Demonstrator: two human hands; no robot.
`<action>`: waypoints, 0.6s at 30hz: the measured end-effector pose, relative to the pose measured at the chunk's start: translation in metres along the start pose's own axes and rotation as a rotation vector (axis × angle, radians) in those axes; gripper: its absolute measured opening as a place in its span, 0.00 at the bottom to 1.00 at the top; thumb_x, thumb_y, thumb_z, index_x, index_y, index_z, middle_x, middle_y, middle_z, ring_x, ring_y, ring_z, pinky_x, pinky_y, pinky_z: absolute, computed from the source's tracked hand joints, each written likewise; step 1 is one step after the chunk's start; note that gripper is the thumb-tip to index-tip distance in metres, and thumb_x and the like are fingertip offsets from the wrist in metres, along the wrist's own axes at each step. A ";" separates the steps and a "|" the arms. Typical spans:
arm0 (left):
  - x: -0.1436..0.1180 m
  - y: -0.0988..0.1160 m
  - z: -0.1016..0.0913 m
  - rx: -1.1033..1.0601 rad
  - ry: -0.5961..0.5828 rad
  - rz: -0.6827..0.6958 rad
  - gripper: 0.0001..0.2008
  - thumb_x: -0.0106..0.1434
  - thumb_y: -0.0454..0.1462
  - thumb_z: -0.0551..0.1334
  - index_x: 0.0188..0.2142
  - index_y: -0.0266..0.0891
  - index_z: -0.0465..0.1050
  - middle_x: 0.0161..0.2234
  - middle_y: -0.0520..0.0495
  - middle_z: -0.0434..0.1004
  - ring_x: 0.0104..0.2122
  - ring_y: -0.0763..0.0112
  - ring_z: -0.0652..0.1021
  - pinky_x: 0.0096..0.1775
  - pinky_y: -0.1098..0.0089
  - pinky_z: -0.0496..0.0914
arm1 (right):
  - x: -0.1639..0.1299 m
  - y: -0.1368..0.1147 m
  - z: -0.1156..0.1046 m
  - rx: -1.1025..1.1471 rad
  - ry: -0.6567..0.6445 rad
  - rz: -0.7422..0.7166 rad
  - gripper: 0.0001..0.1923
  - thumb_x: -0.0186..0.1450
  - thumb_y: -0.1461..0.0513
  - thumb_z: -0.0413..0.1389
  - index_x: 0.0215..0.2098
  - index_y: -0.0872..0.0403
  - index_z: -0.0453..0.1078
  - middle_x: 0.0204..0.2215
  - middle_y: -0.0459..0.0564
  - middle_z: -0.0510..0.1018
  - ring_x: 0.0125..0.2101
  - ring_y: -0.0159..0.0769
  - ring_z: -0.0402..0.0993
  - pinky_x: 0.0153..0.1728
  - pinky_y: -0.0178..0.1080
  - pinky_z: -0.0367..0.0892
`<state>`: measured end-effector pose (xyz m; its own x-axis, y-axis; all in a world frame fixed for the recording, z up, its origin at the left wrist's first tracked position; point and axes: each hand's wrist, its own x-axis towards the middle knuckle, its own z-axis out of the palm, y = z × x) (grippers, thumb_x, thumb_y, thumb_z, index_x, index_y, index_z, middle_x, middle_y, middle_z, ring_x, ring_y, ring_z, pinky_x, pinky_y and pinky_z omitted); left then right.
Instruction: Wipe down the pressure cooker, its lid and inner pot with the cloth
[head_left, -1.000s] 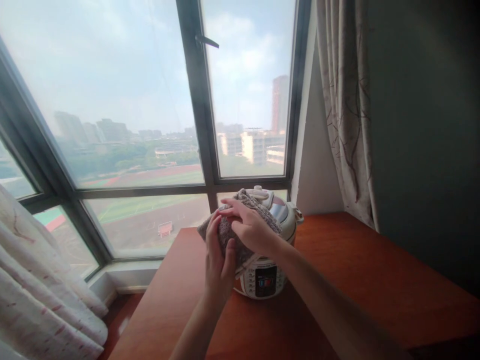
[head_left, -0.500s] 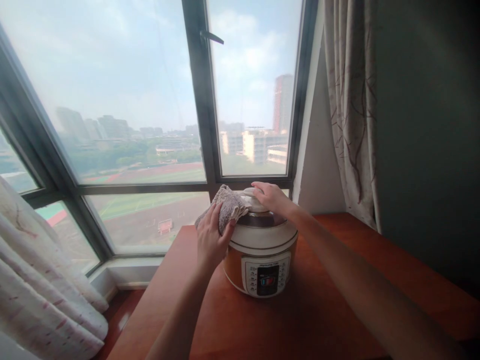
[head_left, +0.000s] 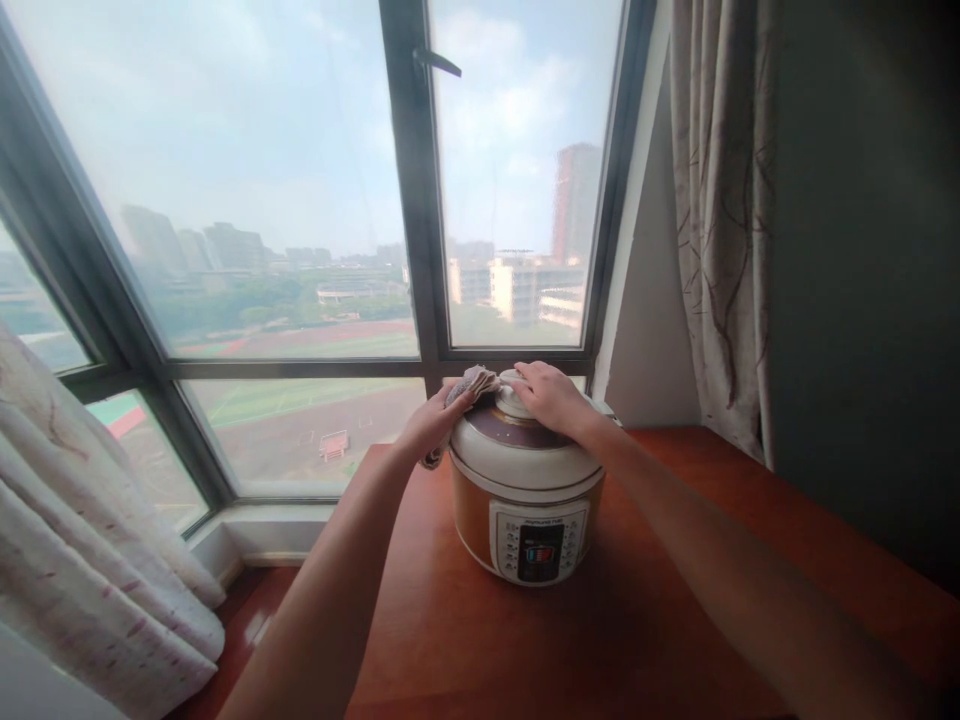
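Observation:
An electric pressure cooker (head_left: 472,505) with a white lid, orange-brown body and front control panel stands upright on the wooden table. My left hand (head_left: 437,418) presses a greyish patterned cloth (head_left: 480,384) against the upper left of the lid, its fingers partly hidden by the cloth. On top, my right hand (head_left: 553,398) is wrapped over the white lid handle (head_left: 512,377). The far side of the cooker is out of sight.
The reddish-brown table (head_left: 645,600) runs up to the window wall. A dark window frame (head_left: 416,200) rises behind the cooker. Curtains hang at the left (head_left: 97,560) and right (head_left: 724,220).
My left hand and the cloth have moved back along the lid's left side, uncovering more of the lid's front. My right hand stays on the handle. The view has shifted slightly.

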<state>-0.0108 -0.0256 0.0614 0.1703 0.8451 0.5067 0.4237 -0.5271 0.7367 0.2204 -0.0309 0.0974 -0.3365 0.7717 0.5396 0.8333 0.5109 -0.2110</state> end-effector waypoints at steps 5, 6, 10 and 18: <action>-0.037 0.003 0.004 0.138 0.092 0.046 0.26 0.68 0.50 0.56 0.61 0.44 0.68 0.59 0.40 0.73 0.60 0.51 0.71 0.62 0.53 0.60 | -0.002 0.001 0.000 0.008 0.019 -0.037 0.20 0.73 0.61 0.48 0.58 0.63 0.69 0.53 0.62 0.76 0.56 0.46 0.70 0.59 0.43 0.60; -0.047 0.003 0.007 0.171 0.131 0.053 0.26 0.68 0.49 0.56 0.62 0.43 0.68 0.60 0.40 0.72 0.61 0.51 0.70 0.63 0.52 0.59 | -0.003 0.001 0.000 0.010 0.021 -0.044 0.20 0.73 0.61 0.48 0.59 0.62 0.69 0.54 0.62 0.76 0.55 0.45 0.70 0.59 0.43 0.61; -0.086 0.002 0.021 0.276 0.298 0.085 0.28 0.68 0.47 0.57 0.64 0.40 0.64 0.64 0.37 0.67 0.66 0.50 0.62 0.64 0.48 0.55 | -0.007 0.003 -0.003 0.032 0.027 -0.077 0.20 0.73 0.61 0.48 0.59 0.60 0.69 0.54 0.60 0.76 0.56 0.44 0.70 0.59 0.42 0.61; -0.043 0.013 -0.004 0.101 0.075 0.058 0.27 0.62 0.49 0.64 0.59 0.45 0.72 0.59 0.42 0.73 0.60 0.48 0.71 0.61 0.52 0.62 | -0.007 0.012 -0.006 0.188 0.015 -0.165 0.23 0.72 0.60 0.49 0.62 0.59 0.65 0.56 0.60 0.75 0.56 0.44 0.70 0.58 0.45 0.64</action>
<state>-0.0162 -0.0696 0.0513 0.1315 0.8025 0.5820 0.5032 -0.5599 0.6582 0.2355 -0.0326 0.0963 -0.4538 0.6668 0.5912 0.6706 0.6924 -0.2662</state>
